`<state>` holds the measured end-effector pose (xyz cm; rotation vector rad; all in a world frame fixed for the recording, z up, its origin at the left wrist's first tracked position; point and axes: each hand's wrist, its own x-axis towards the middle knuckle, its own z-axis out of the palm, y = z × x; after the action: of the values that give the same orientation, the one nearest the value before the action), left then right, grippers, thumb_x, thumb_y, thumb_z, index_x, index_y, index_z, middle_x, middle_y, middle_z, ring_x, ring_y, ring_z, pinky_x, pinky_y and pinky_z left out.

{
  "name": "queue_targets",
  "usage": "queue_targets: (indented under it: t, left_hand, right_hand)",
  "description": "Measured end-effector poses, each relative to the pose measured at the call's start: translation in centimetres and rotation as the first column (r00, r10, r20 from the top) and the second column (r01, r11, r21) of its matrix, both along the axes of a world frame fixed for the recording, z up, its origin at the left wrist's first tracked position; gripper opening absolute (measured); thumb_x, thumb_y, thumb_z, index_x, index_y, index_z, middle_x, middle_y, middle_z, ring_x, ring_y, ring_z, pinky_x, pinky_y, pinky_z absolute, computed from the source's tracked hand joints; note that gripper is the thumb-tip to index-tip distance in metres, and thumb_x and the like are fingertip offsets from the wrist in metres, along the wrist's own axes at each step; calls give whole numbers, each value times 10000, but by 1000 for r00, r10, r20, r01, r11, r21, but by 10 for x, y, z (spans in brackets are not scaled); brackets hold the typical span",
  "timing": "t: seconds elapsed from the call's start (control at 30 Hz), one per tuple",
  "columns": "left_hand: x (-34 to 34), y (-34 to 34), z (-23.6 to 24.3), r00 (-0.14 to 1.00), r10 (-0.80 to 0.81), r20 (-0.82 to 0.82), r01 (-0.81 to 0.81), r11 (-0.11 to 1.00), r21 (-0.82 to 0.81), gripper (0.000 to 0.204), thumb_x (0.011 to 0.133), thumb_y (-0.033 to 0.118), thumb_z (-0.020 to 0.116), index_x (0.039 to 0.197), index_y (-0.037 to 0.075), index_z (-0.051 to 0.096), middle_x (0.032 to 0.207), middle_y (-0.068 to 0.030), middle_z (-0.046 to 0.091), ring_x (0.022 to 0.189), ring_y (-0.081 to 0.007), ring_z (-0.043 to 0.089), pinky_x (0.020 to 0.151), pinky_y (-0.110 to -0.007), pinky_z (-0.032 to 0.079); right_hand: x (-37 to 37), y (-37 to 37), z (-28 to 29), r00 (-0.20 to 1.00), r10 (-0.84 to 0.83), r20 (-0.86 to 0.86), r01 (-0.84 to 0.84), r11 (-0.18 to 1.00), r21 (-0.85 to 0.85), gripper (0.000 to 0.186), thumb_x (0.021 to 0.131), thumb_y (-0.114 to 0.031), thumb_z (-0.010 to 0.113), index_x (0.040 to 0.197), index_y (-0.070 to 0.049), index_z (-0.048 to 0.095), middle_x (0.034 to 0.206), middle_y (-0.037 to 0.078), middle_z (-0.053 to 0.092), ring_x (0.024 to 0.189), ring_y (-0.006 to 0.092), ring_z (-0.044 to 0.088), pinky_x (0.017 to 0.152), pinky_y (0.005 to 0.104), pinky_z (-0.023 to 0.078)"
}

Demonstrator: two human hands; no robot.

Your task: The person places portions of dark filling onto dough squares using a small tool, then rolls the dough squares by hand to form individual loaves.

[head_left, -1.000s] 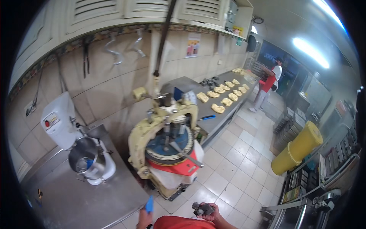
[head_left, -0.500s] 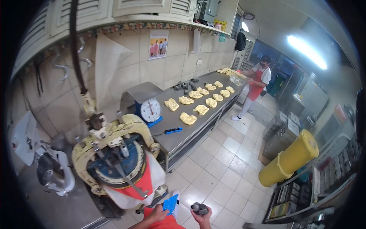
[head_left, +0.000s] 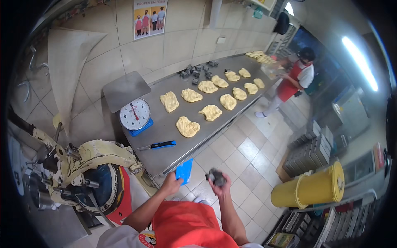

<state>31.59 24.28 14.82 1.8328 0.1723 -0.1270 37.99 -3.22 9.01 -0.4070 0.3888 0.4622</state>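
My left hand (head_left: 170, 184) is closed on a flat blue plastic piece (head_left: 184, 170), which looks like a dough scraper. My right hand (head_left: 223, 190), palm up, grips several small dark grey pieces (head_left: 215, 177); their exact kind is unclear. Both hands are in front of my red apron, off the near edge of the steel table (head_left: 154, 124). Several flattened yellow dough pieces (head_left: 188, 126) lie in rows on it. More dark grey pieces (head_left: 195, 73) are heaped by the wall. A blue-and-black handled tool (head_left: 163, 144) rests near the table's front corner.
A dial scale (head_left: 135, 114) stands at the table's left end. Left of me is a cream-and-blue machine (head_left: 97, 186). A co-worker in a red apron (head_left: 289, 82) stands at the far end. Yellow bins (head_left: 318, 186) and a tray rack (head_left: 351, 219) line the right side.
My view has turned and come closer to the table. Both hands are higher in view, still holding the blue piece and the grey pieces. The co-worker leans lower over the table's far end.
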Motion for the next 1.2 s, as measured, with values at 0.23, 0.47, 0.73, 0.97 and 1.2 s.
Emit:
queue_targets:
  t: [0.23,0.47,0.73,0.97,1.2]
  left_hand:
    - [47,-7,-12,947,321,5,-319,941,115,189,786,78,584,943,-28,588,771,-163,615,692,-213,576,686,-385,485]
    - [72,-85,6,647,744,-168,-751,659,25,203,796,63,557,959,-49,604,803,-94,635,767,-144,563,735,-353,484]
    - [220,-40,-54,657,736,-163,-746,605,-277,440,763,31,570,1201,8,541,1132,-119,615,1012,-261,613,914,-398,503]
    - [331,-17,-94,658,524,-541,-556,-146,-818,563,729,2,531,1291,18,495,1215,-143,609,1114,-339,609,992,-486,490]
    - [340,-18,-94,559,547,-623,-618,-225,-753,523,732,25,516,1255,16,527,1202,-135,625,1111,-329,616,969,-484,500]
  right_hand:
    - [247,89,14,947,200,251,-172,977,-128,243,847,-126,615,1084,-75,596,1070,78,615,947,240,633,643,406,603]
    - [338,200,-38,620,605,500,-20,649,-760,220,791,-44,664,1010,-36,646,1023,39,588,888,176,604,732,300,512]
    - [372,174,-44,745,667,24,-656,739,-152,334,871,-172,570,1180,-49,602,1049,64,640,858,150,620,676,256,518]
    - [430,134,-34,811,574,-112,-583,809,-79,345,829,-153,616,1148,-21,627,1090,117,648,976,201,632,628,272,542]
    - [507,73,-13,590,802,-97,-359,153,-921,246,765,-103,656,985,-2,694,977,104,673,966,238,647,770,314,529]
